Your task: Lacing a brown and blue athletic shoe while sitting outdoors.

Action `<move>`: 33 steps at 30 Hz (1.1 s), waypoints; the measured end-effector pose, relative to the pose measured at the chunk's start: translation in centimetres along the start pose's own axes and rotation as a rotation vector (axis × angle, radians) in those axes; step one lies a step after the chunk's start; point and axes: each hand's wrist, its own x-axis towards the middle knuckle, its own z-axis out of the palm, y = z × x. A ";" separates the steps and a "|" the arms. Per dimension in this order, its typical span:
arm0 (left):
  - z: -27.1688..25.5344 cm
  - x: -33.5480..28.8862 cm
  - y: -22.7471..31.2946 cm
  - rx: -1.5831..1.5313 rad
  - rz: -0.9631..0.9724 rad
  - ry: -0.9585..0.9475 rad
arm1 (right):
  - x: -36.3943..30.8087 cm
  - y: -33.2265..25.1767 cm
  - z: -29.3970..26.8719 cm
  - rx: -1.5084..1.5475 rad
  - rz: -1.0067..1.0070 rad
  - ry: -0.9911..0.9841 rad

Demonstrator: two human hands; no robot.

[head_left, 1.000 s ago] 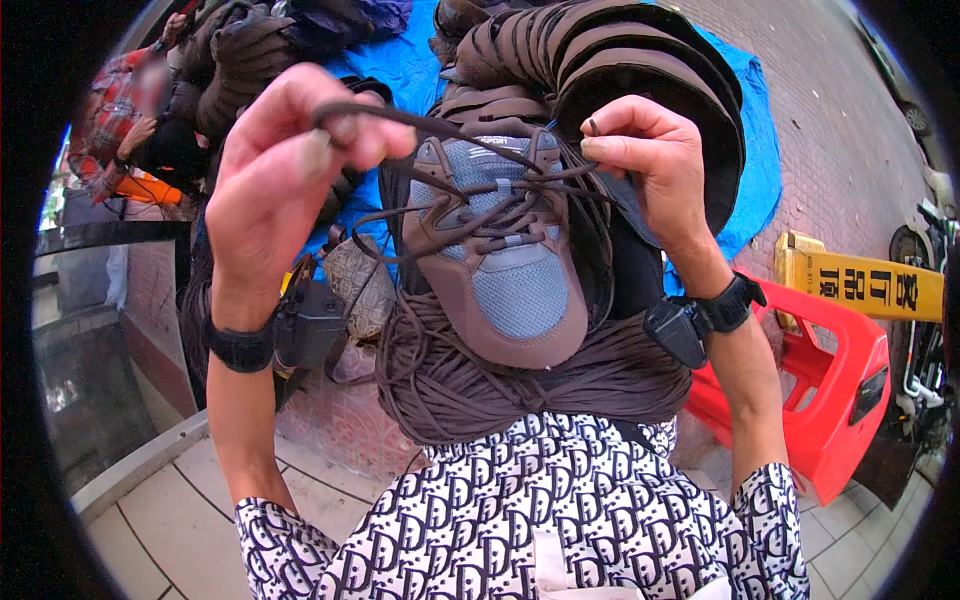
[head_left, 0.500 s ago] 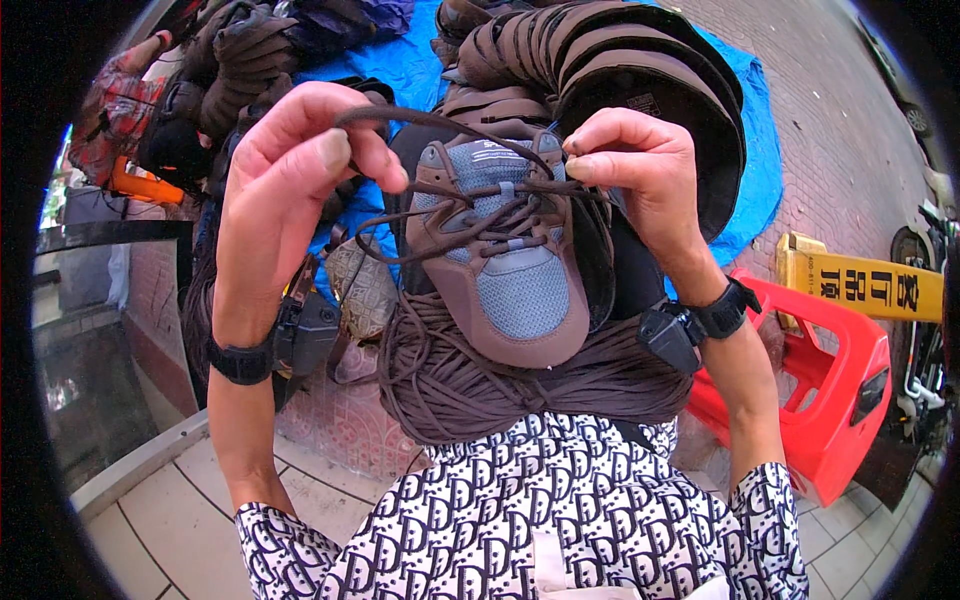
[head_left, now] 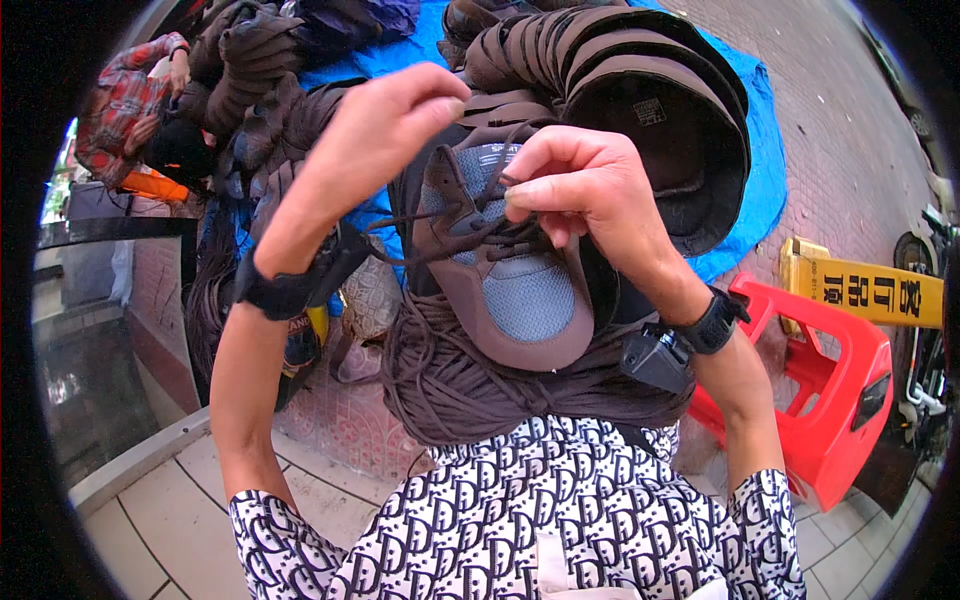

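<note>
A brown shoe [head_left: 505,290] with a grey-blue mesh toe rests toe-toward-me on a thick bundle of brown laces [head_left: 470,385] in my lap. My left hand [head_left: 375,135] is raised above the shoe's tongue, fingers pinched on a brown lace [head_left: 420,215] that runs down to the eyelets. My right hand [head_left: 575,190] sits over the lacing area, thumb and fingers pinching the lace at the eyelets. Both wrists wear black bands, and a small black device [head_left: 655,357] hangs by my right wrist.
Stacked dark brown shoe uppers [head_left: 640,90] and more shoes lie on a blue tarp [head_left: 760,150] ahead. A red plastic stool [head_left: 835,390] stands at the right, a yellow sign [head_left: 865,290] behind it. A person in a plaid shirt [head_left: 125,100] crouches far left.
My left hand has swung up and to the right, pulling the lace higher. My right hand has moved left and down onto the shoe's lacing.
</note>
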 end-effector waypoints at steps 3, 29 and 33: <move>1.6 0.4 0.5 -0.026 -0.042 -0.121 | 0.3 0.8 -0.9 -0.308 -0.151 0.044; 2.7 0.9 -0.2 -0.059 -0.170 -0.408 | 0.6 1.9 -2.0 -0.719 -0.039 -0.153; 3.0 0.5 -0.4 -0.009 -0.138 -0.384 | 0.4 2.4 -2.0 -0.713 -0.189 -0.046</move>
